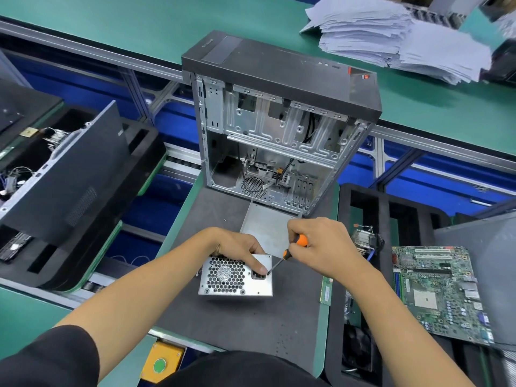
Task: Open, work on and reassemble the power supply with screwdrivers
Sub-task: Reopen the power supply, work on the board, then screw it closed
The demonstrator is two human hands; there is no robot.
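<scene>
A silver sheet-metal power supply box with a honeycomb fan grille (236,275) is sitting near the middle of the dark grey mat covering the tabletop (251,325), its grilled face turned towards the camera. The left hand (237,248) is reaching over the top of the box, its grip curling around the upper edge, with the thumb pressing on the front face beside the black mains socket. The right hand (324,247) is closing its grip around an orange-and-black-handled screwdriver (290,251), holding it slanted down to the left; the thin shaft's tip is touching the front face just right of the socket, close to the left thumb.

Just behind the box, a flat grey metal plate (265,222) is lying on the mat. Further back, at the mat's far edge, an open black and bare-metal computer tower case (279,121) is standing upright, its open side facing the camera. Off the tabletop's right edge, a green motherboard (438,291) is resting on a black foam tray (363,219). A stack of white papers (391,37) is lying on the green surface at the far right.
</scene>
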